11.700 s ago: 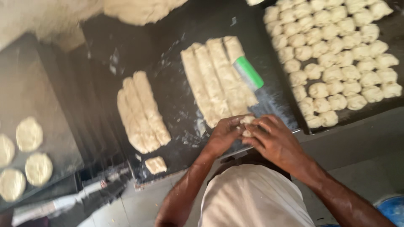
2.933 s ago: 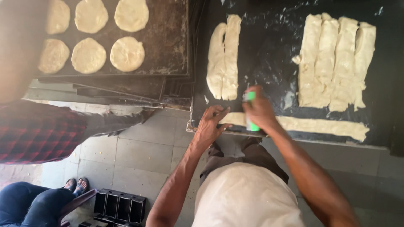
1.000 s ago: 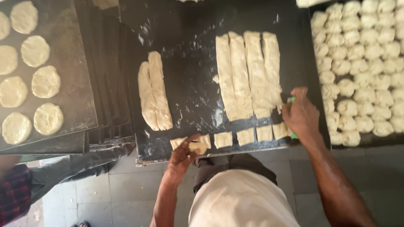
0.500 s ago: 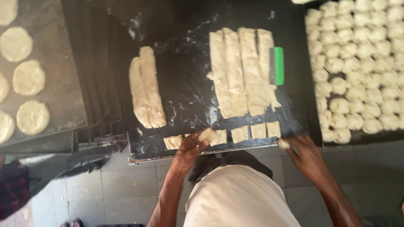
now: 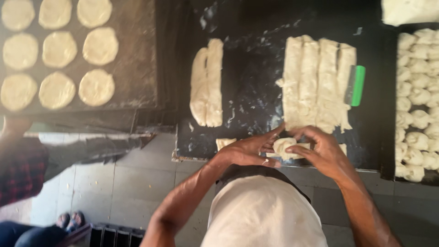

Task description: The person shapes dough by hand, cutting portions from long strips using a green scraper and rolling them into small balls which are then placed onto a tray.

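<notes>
Both hands meet at the near edge of the dark worktop (image 5: pixel 256 91). My left hand (image 5: pixel 249 148) and my right hand (image 5: pixel 322 151) cup a small pale dough piece (image 5: pixel 286 147) between their fingers. Just beyond them lie several long dough strips (image 5: pixel 318 82) side by side. A green-handled dough scraper (image 5: pixel 356 85) rests on the right strip. Two shorter dough strips (image 5: pixel 206 88) lie to the left, and a small cut dough square (image 5: pixel 225 142) sits near my left wrist.
A dark tray (image 5: pixel 137 68) at the left holds several flat round dough discs (image 5: pixel 57 48). Many small shaped dough balls (image 5: pixel 416 100) fill the right side. Another person in a plaid sleeve (image 5: pixel 20 164) stands at the lower left, above a tiled floor (image 5: pixel 114 183).
The scraper was put down on the strips. My right hand came back from the counter's right edge and joined my left hand around one cut dough piece.
</notes>
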